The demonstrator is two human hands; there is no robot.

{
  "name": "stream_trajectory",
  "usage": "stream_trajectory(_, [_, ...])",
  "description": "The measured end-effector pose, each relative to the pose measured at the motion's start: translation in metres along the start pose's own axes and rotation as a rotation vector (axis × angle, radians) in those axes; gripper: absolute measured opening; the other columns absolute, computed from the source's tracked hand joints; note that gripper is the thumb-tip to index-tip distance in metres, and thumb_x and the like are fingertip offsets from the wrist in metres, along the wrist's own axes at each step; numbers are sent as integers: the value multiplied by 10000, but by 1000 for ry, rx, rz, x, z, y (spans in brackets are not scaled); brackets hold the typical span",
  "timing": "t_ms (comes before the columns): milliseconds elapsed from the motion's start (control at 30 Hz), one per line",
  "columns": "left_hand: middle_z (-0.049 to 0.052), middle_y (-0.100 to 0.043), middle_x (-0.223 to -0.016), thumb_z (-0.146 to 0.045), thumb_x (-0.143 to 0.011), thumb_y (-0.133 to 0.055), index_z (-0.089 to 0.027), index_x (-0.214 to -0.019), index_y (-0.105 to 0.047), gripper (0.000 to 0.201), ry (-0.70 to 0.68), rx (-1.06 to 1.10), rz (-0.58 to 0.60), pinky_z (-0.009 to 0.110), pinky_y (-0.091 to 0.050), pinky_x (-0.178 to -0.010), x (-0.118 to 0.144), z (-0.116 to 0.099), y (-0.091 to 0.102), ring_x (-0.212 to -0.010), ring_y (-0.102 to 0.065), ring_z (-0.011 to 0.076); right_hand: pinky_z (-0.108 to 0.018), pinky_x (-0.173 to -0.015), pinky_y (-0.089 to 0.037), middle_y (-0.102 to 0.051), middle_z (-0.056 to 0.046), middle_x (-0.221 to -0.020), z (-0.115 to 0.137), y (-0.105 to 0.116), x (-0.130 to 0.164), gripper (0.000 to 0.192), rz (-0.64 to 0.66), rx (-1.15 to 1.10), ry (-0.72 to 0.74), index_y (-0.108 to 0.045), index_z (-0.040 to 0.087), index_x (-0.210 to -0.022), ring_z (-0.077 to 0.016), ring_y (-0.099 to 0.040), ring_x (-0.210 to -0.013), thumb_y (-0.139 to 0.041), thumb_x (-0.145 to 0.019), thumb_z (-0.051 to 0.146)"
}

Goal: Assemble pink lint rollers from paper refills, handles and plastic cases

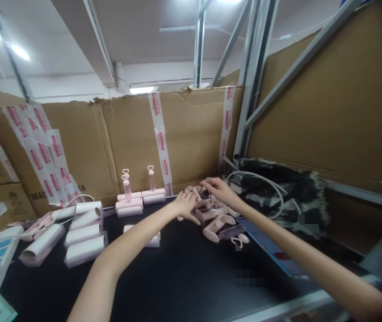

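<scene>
A pile of pale pink plastic parts lies on the black table in front of me, some bracket-shaped with rounded ends. My left hand rests at the pile's left side, fingers spread and touching or just above the parts. At the back of the pile my right hand has its fingertips pinched together; what they hold, if anything, is too small to make out. Beside the near edge of the pile lies a small heart-shaped loop. Beyond my left forearm, pink rollers carry upright clear tubes with heart-shaped tops.
Several white rollers in clear wrap lie at the left, near a white power strip and cables. A blue flat tray or panel sits under my right forearm. Taped cardboard and metal posts border the black tabletop.
</scene>
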State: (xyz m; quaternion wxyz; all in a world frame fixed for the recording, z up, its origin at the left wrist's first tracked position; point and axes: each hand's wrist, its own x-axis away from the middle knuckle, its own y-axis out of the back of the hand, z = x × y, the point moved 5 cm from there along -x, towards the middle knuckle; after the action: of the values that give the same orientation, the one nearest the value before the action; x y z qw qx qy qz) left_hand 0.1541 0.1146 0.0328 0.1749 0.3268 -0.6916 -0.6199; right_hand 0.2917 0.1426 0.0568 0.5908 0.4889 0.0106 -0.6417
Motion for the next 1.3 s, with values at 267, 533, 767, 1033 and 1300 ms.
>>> stream_trajectory(267, [155, -330, -1381, -491, -740, -626, -211, -1332, -204, 779, 218, 282, -475, 461, -265, -1072, 156, 37, 32, -1309, -316, 303, -293, -687, -436, -591, -46, -733, 86, -19, 32, 317, 77, 8, 135, -605, 179, -704, -191, -579, -724, -498, -831, 449])
stream_trajectory(533, [193, -319, -1337, -358, -553, -788, -161, -1256, -193, 942, 612, 683, -814, 489, -202, -1093, 244, 84, -37, -1311, -307, 309, -302, -641, -447, -625, -101, -992, 149, -152, 65, 395, 587, 231, 287, -659, 178, -1009, -251, -649, -769, -594, -781, 493])
stream_trajectory(767, [114, -602, -1119, -459, -771, -597, -168, -1159, -414, 518, 507, 981, -762, 370, -475, -868, 246, 72, -27, -1031, -590, 242, -265, -721, -472, -643, -56, -981, 151, -141, 71, 349, 586, -149, 235, -590, 165, -1018, -179, -618, -868, -416, -907, 447])
stream_trajectory(1033, [65, -599, -964, -402, -658, -688, -197, -1116, -544, 522, 420, 49, -691, 363, -490, -748, 267, 31, 21, -887, -580, 241, -275, -699, -471, -623, -51, -1057, 178, -120, 87, 448, 429, -175, 283, -523, 226, -1160, -190, -607, -888, -605, -771, 431])
stream_trajectory(1300, [53, -578, -846, -297, -695, -628, -167, -1142, -533, 475, 275, -343, -676, 279, -481, -594, 258, 23, -1, -777, -566, 204, -289, -775, -451, -668, -14, -1010, 175, -124, 94, 371, 495, -79, 178, -560, 234, -1039, -193, -638, -886, -629, -699, 365])
